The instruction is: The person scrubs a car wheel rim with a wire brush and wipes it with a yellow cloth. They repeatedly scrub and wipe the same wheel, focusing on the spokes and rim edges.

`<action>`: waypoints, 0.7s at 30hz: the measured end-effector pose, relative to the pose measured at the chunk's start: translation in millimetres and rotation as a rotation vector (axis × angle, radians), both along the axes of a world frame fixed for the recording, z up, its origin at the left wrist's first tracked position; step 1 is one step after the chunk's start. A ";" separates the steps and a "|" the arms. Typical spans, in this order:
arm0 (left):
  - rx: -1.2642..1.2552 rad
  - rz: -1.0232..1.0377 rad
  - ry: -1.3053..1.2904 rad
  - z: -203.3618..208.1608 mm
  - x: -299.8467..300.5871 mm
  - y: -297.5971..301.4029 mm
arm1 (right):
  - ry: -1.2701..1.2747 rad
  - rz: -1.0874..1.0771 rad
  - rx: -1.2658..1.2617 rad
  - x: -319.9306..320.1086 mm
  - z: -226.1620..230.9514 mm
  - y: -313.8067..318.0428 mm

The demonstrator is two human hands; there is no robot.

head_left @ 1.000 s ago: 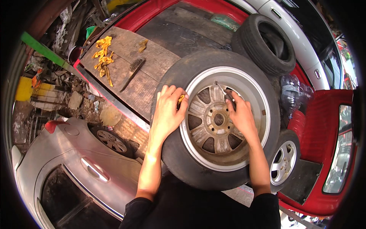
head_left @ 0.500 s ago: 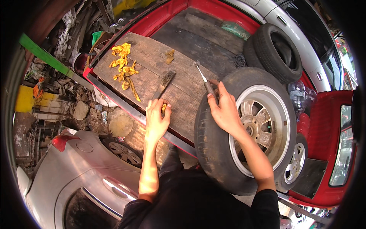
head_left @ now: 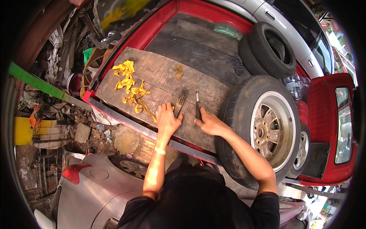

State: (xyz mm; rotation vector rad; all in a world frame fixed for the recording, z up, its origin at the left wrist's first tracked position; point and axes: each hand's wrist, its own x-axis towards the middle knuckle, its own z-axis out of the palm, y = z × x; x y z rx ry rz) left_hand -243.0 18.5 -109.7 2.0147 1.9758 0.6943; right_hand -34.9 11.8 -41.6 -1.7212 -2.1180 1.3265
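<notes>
Your right grip (head_left: 211,123) clasps a tool (head_left: 198,107); your left grip (head_left: 167,120) is at the brush (head_left: 180,100), its hold unclear.

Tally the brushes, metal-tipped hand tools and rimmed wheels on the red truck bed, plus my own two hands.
Brush: 1
Metal-tipped tool: 1
Rimmed wheels: 2 (large wheel, smaller wheel behind it)
Hands: 2 (left hand, right hand)
Total: 6
</notes>
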 end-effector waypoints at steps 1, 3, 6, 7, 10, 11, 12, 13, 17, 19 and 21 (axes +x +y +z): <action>-0.007 0.008 0.019 -5.1 0.3 3.3 | -0.082 0.113 -0.075 -0.1 -3.4 -0.9; 0.013 0.017 0.019 -14.6 0.5 7.8 | -0.128 0.194 -0.024 -0.1 -8.8 -3.6; 0.012 0.023 -0.051 -24.5 0.8 10.6 | -0.213 0.125 0.033 2.3 -11.2 -6.7; 0.035 0.020 -0.042 -25.8 0.9 10.8 | -0.198 0.128 0.025 3.4 -10.7 -7.0; 0.045 0.011 -0.094 -23.7 3.1 9.9 | -0.186 0.111 0.034 6.4 -7.3 -5.5; 0.045 0.012 -0.145 -21.0 4.4 8.7 | -0.175 0.104 0.039 6.9 -5.8 -4.9; 0.056 0.010 -0.195 -17.2 5.6 7.5 | -0.160 0.109 0.039 7.2 -4.3 -3.8; 0.041 -0.002 -0.244 -12.7 7.2 5.8 | -0.146 0.081 0.052 7.1 -2.7 -2.9; 0.061 -0.102 -0.412 10.9 14.8 -1.5 | -0.006 -0.045 0.289 6.8 5.9 2.4; 0.065 -0.161 -0.515 24.7 20.2 -6.0 | 0.235 -0.196 0.283 8.8 12.7 4.2; 0.045 -0.244 -0.603 39.9 26.4 -10.1 | 0.657 -0.375 0.082 15.5 21.6 5.2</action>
